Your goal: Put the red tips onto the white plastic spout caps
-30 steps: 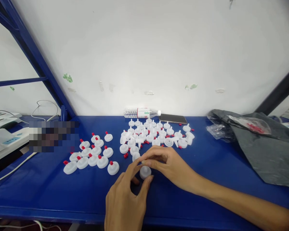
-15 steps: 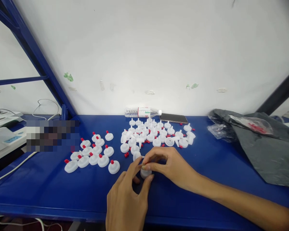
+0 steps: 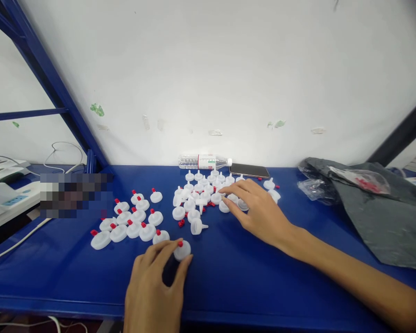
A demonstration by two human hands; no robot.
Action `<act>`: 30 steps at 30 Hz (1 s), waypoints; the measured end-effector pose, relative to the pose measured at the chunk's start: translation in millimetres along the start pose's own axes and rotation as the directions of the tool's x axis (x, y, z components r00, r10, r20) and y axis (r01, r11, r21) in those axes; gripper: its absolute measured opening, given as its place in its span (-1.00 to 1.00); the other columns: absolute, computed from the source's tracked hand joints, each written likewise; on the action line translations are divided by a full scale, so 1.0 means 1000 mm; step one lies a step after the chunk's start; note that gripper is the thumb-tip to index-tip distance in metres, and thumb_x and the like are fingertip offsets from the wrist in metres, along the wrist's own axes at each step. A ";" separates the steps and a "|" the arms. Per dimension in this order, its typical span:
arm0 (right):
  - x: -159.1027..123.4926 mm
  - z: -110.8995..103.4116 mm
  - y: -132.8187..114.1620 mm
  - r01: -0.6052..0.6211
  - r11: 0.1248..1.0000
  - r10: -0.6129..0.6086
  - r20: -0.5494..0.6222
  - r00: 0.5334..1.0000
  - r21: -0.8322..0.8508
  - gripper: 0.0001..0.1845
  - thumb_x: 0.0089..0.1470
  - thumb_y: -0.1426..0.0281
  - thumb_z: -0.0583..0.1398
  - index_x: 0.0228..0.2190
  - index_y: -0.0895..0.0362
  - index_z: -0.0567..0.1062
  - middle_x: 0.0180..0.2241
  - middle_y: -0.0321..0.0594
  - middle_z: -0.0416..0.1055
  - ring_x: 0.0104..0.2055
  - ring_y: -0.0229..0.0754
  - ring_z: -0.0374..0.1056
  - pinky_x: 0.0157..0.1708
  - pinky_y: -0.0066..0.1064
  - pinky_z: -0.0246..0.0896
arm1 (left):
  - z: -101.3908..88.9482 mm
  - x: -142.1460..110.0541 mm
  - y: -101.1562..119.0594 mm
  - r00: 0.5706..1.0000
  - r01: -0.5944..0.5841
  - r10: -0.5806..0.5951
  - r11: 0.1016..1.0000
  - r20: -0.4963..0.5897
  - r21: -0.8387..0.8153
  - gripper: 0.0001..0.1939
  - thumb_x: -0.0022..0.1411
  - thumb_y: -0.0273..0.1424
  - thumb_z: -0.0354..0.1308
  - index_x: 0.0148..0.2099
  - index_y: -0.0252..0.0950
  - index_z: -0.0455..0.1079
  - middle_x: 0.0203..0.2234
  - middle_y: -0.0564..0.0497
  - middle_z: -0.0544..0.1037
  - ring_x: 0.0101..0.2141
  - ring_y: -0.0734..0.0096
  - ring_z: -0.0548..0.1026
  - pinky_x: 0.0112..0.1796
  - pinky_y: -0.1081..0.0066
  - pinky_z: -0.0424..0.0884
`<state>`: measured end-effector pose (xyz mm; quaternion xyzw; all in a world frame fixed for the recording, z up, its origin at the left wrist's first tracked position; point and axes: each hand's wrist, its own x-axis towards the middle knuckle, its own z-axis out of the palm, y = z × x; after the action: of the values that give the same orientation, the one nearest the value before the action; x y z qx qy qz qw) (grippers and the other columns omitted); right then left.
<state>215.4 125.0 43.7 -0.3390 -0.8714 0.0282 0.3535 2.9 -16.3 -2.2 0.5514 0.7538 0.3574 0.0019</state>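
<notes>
My left hand (image 3: 159,282) is closed on a white cap with a red tip (image 3: 182,251), its thumb and forefinger on either side of the rim. The cap stands with the red tip upward near the front of the blue table. Over the right part of a heap of white nozzle caps (image 3: 189,192) hovers my right hand (image 3: 253,210), thumb and fingers apart, with nothing seen between them. One bare cap (image 3: 196,226) lies on its side, spout to the right. To the left stand several red-tipped caps (image 3: 147,232); small red tips (image 3: 181,223) lie among the heap.
A clear water bottle (image 3: 204,162) lies along the wall beside a dark phone (image 3: 249,170). Grey plastic bags (image 3: 377,217) cover the table's right side. Power strips (image 3: 17,199) and cables are at the left, near a blue metal frame (image 3: 55,78).
My hands have parted. The left has carried the red-tipped cap left toward the standing group; the right has let go, moved back and right over the heap, and opened.
</notes>
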 end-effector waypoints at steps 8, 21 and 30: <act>-0.002 0.006 0.009 0.056 0.988 -0.034 0.151 0.988 -0.144 -0.77 0.32 0.43 0.15 -0.18 0.14 0.63 -0.27 -0.12 0.63 -0.18 -0.03 0.47 0.08 -0.03 0.14 | -0.011 0.011 -0.006 0.989 0.135 -0.139 0.989 -0.051 -0.064 -0.52 0.18 -0.01 0.24 0.07 -0.11 0.54 -0.35 0.03 0.59 -0.41 0.21 0.54 -0.32 0.27 0.50; 0.010 -0.021 0.018 0.202 0.927 -0.109 0.287 0.952 -0.317 -0.83 0.28 0.33 0.25 -0.21 0.10 0.65 -0.32 -0.17 0.61 -0.12 0.00 0.42 0.14 0.01 0.01 | 0.009 -0.020 0.053 0.995 -0.103 0.098 0.965 -0.032 -0.240 -0.69 0.41 -0.19 0.11 0.08 -0.17 0.49 -0.53 0.20 0.51 -0.66 0.54 0.36 -0.51 0.47 0.34; 0.014 -0.025 0.026 0.315 0.876 -0.116 0.472 0.874 -0.367 -0.87 0.28 0.40 0.26 -0.33 0.09 0.61 -0.33 -0.19 0.58 -0.14 0.01 0.36 -0.04 -0.09 0.03 | 0.029 -0.017 0.055 0.979 -0.169 0.144 0.969 0.148 0.181 -0.58 0.46 -0.23 0.01 0.27 -0.20 0.37 -0.47 0.14 0.55 -0.53 0.38 0.56 -0.53 0.41 0.27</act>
<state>239.3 148.8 63.2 -0.2918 -0.9451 -0.1312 0.0663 66.5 -7.5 -0.5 0.6296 0.7370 0.2443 -0.0293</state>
